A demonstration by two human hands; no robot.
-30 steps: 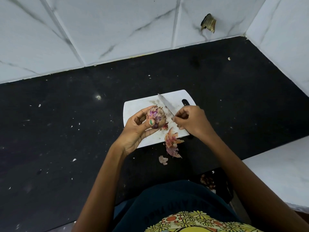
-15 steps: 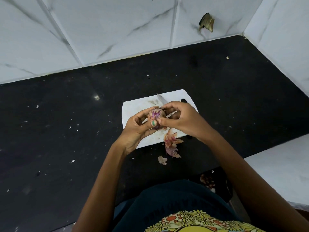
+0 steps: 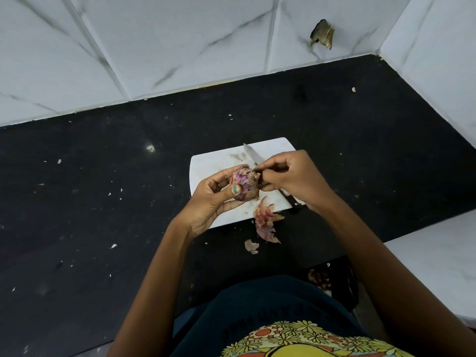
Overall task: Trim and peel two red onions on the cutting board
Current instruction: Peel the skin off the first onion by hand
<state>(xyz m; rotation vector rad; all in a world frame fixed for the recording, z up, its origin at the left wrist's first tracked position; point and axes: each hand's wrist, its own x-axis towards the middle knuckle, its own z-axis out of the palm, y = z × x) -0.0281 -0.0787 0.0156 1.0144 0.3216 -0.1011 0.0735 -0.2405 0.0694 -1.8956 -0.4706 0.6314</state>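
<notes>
**A:** What is the person doing at the desk (image 3: 103, 202) right now?

**B:** Peeling. The left hand (image 3: 213, 194) cups a red onion (image 3: 244, 183) above the near left part of the white cutting board (image 3: 213, 163). Its grip is closed round the onion, with the thumb, nail painted green, pressed across the front. The onion is partly stripped: purple patches show among dull papery skin.

**A:** And the other hand?

**B:** The right hand (image 3: 288, 176) meets the onion at its right side, its grip pinching something at the edge there, most likely a flap of skin. I cannot see the flap itself clearly.

**A:** Where is the knife?

**B:** The knife (image 3: 253, 157) lies on the board beneath the right hand, tip pointing away, handle hidden under the wrist. Nobody holds it.

**A:** Any waste about?

**B:** A heap of peeled skins (image 3: 266, 220) sits at the board's near edge, spilling onto the black desk, with a smaller scrap (image 3: 251, 246) nearer the person.

**A:** How should this pull go?

**B:** I would say draw the flap down along the onion's curve, from one end toward the other, while the left hand turns the bulb. Pinching close to the surface should keep the skin from tearing into bits. I see no second onion.
</notes>
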